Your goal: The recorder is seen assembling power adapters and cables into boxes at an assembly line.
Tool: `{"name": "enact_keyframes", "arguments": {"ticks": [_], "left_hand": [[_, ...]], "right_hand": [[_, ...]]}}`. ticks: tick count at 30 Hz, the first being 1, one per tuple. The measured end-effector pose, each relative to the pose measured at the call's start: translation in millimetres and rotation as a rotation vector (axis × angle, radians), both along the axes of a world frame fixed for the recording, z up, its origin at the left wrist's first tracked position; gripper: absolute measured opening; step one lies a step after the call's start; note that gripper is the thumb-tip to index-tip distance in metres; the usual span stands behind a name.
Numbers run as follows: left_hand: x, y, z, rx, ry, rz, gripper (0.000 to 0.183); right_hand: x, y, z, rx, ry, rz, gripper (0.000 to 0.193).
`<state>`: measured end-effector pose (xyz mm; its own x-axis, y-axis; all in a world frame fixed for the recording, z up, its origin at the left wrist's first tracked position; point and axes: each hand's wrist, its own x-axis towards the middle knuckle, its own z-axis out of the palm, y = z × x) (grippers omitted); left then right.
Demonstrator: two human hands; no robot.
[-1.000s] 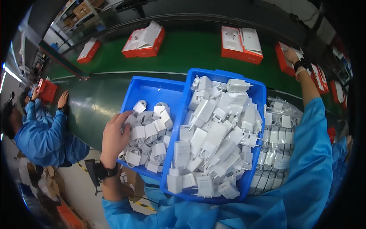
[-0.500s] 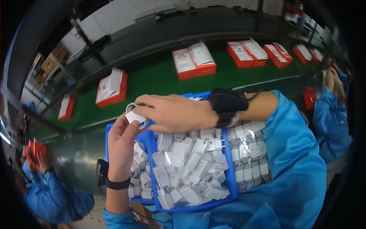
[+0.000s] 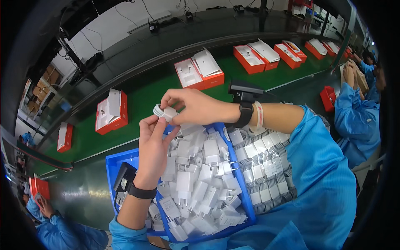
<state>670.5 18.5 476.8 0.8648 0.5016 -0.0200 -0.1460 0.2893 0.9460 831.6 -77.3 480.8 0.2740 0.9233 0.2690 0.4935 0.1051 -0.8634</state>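
Note:
A coiled white cable [image 3: 158, 110] with a white paper band around it is held above the far edge of the blue bins. My left hand [image 3: 155, 143] pinches it from below with thumb and fingers. From the right, my right hand [image 3: 196, 107] grips the band side, thumb beneath and fingers curled over. Under both hands a blue bin [image 3: 246, 196] is heaped with white charger plugs [image 3: 204, 183]. Left of it, partly behind my left forearm, a second blue bin [image 3: 111, 171] holds banded white cable coils [image 3: 155, 212].
Clear-wrapped rows of banded cables [image 3: 266, 166] lie right of the bins. Across the green conveyor [image 3: 146, 100] stand several opened red boxes [image 3: 202, 75] with white inserts. Co-workers in blue sit at the left [image 3: 71, 233] and right [image 3: 358, 121].
The view has shifted. Both hands, still together on the cable coil, appear farther right and higher; the coil has turned, and my left wrist no longer covers the same part of the bins.

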Motion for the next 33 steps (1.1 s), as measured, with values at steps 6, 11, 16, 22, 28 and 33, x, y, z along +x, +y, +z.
{"name": "enact_keyframes", "arguments": {"ticks": [6, 11, 16, 22, 28, 33], "left_hand": [[15, 5, -6, 0.189, -0.009, -0.055, 0.034], [-43, 44, 10, 0.665, 0.119, -0.018, 0.026], [-160, 80, -17, 0.894, 0.453, 0.190, 0.019], [-226, 70, -32, 0.969, 0.663, 0.324, 0.023], [-231, 51, -38, 1.045, 0.660, 0.283, 0.019], [-224, 39, -36, 1.121, 0.647, 0.256, 0.019]], "right_hand": [[33, 7, -16, 0.094, 0.131, 0.005, 0.045], [164, -38, -6, 0.106, -0.389, -0.610, 0.053], [334, -162, -82, -0.466, -0.655, -1.106, 0.047], [354, -165, -111, -0.594, -0.628, -1.115, 0.039], [384, -183, -120, -0.667, -0.684, -1.129, 0.035], [388, -180, -136, -0.706, -0.778, -1.234, 0.024]]}}
